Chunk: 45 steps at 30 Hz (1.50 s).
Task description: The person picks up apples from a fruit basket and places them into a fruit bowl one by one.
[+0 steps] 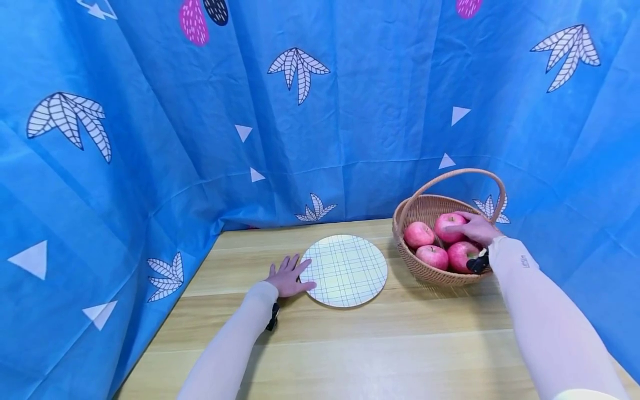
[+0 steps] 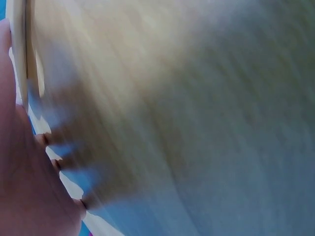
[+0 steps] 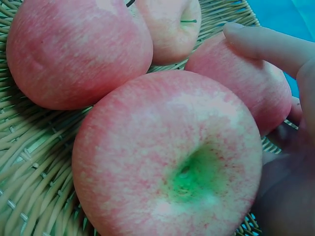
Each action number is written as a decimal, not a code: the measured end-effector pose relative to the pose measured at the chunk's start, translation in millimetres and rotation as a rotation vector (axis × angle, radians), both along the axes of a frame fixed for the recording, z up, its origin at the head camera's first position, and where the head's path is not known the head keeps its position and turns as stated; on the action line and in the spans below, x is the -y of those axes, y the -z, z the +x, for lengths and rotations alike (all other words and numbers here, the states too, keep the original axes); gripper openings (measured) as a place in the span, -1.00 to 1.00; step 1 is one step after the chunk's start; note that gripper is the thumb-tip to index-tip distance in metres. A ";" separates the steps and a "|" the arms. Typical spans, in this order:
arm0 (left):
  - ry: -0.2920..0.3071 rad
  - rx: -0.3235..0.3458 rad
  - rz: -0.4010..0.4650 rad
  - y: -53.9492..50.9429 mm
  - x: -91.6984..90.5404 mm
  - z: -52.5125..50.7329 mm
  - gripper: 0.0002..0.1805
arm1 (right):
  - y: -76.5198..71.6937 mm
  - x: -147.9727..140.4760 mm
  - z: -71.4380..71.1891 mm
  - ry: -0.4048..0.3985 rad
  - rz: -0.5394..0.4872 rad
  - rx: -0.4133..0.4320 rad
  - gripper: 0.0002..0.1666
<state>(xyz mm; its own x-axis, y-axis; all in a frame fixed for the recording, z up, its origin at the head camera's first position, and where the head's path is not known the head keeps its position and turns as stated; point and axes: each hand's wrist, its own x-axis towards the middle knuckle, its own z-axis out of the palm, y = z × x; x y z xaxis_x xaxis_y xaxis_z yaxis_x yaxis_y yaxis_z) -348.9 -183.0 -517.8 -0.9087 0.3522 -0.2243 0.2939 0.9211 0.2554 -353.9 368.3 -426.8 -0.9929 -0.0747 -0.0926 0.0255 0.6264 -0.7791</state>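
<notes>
My left hand [image 1: 287, 280] lies at the left edge of a round plate [image 1: 345, 271] with a pale, checked face. Its fingers are spread, and the thumb reaches the plate's rim. In the left wrist view the hand [image 2: 34, 182] shows at the left side, above blurred wood. Inside the wicker basket [image 1: 426, 208], my right hand [image 1: 478, 229] grips the rear red apple [image 1: 445, 226]. The right wrist view shows thumb and fingers around that apple [image 3: 236, 81], behind a larger-looking apple [image 3: 133, 162] close to the camera.
Several apples share the basket, among them a left one [image 1: 419, 235] and a front one [image 1: 432, 257]. The basket's arched handle [image 1: 460, 171] rises over them. A blue patterned curtain [image 1: 345, 111] surrounds the wooden table [image 1: 350, 350] at the back and sides.
</notes>
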 end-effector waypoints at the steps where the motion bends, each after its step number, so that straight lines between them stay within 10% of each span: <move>1: 0.000 0.000 0.009 0.1 0.0 0.2 0.07 | 0.1 -0.7 -0.7 0.001 -0.008 -0.001 -0.09; 9: -0.003 0.008 -0.033 1.6 -1.3 -2.4 0.05 | -5.5 -0.9 1.5 -0.036 -0.159 0.037 -0.23; 18: -0.015 0.020 -0.049 -1.6 -2.6 -4.3 0.03 | -18.5 1.1 -0.7 -0.042 -0.022 -0.001 -0.09; 28: -0.039 0.033 -0.035 5.1 2.3 -9.5 0.05 | -33.2 8.0 -1.7 -0.073 -0.088 -0.018 -0.02; 45: -0.015 0.007 -0.040 -15.6 -7.2 11.8 -0.03 | -39.9 -1.3 5.4 -0.110 -0.071 -0.037 -0.05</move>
